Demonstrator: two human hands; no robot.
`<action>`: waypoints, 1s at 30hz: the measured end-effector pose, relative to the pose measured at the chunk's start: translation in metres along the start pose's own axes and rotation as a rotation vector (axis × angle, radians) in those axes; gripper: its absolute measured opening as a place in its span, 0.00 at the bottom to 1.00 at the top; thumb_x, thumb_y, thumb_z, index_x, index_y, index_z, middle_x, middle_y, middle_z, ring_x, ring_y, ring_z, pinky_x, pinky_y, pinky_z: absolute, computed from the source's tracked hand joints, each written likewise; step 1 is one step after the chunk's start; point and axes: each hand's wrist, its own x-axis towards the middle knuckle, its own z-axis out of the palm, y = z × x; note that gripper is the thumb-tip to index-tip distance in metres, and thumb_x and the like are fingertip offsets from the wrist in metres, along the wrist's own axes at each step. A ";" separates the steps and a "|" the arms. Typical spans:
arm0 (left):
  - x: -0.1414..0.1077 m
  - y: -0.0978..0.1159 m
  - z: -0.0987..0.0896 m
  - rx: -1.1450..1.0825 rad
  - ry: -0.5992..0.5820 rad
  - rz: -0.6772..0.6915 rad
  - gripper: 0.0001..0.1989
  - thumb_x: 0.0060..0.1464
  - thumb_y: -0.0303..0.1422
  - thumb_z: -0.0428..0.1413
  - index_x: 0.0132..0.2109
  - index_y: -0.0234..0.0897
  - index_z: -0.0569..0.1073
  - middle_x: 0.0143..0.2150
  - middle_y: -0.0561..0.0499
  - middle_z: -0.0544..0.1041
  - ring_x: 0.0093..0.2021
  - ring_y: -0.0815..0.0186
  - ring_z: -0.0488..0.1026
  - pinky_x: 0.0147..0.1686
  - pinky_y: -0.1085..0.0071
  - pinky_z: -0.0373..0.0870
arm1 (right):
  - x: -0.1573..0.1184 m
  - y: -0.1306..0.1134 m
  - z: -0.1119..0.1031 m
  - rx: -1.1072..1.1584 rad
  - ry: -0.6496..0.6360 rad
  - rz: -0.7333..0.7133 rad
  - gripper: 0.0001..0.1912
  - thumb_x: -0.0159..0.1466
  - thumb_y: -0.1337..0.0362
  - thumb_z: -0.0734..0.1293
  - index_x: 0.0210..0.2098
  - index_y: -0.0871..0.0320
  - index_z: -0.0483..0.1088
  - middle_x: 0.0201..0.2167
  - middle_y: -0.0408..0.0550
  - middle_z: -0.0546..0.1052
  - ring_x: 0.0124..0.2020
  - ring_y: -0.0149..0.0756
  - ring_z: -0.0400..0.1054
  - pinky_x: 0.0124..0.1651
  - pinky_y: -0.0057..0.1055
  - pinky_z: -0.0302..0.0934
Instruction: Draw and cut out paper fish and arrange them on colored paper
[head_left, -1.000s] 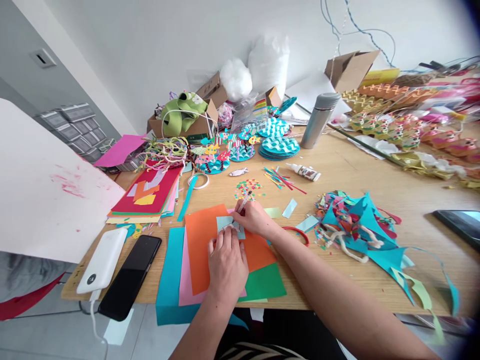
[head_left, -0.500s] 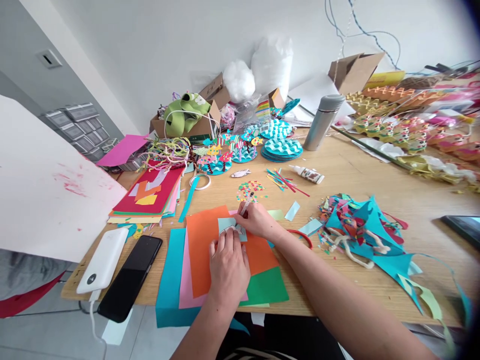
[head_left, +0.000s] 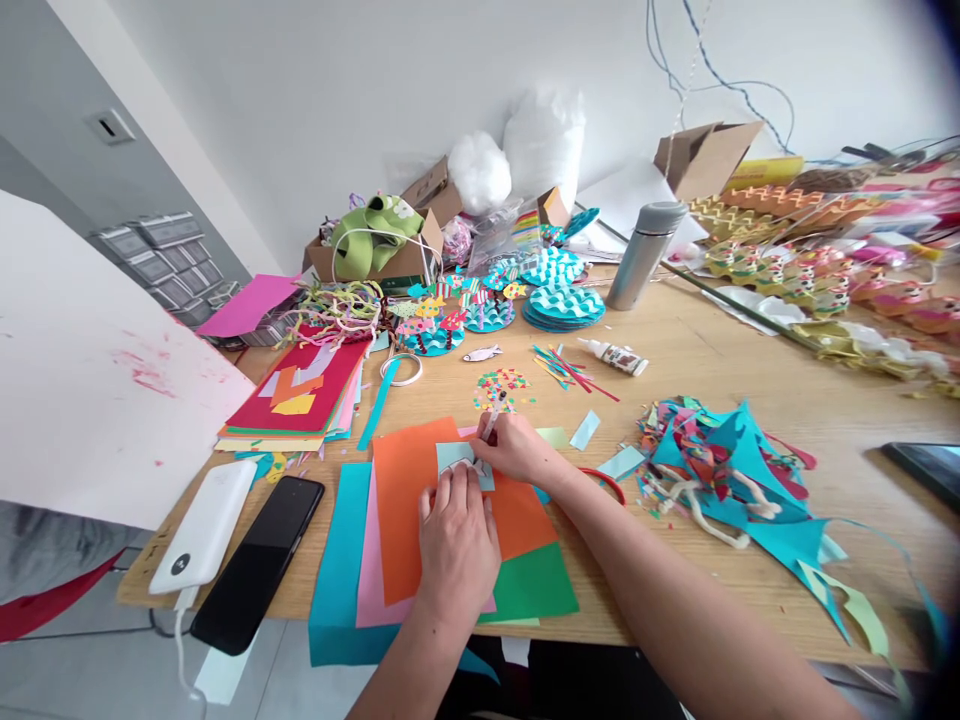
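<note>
Here, your outstretched left hand [head_left: 459, 530] rested on a small pale-blue paper rectangle [head_left: 450, 453] from its near side — your right hand [head_left: 514, 446], at its right edge, gripped a slanting clear-barrelled pen [head_left: 495, 412].

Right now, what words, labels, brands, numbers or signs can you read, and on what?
No text can be read.
White bottle: label print too small.
White power bank: round dark mark, details too small.
Yellow package: any print too blurred.
Light-blue paper: partly covered, no words visible.
</note>
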 end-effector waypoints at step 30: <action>0.002 0.001 -0.003 0.021 -0.008 0.014 0.18 0.63 0.30 0.45 0.57 0.35 0.69 0.57 0.41 0.71 0.56 0.55 0.66 0.50 0.56 0.64 | 0.003 0.004 0.001 -0.023 0.017 0.044 0.07 0.52 0.71 0.62 0.19 0.57 0.63 0.17 0.41 0.68 0.21 0.28 0.60 0.26 0.25 0.50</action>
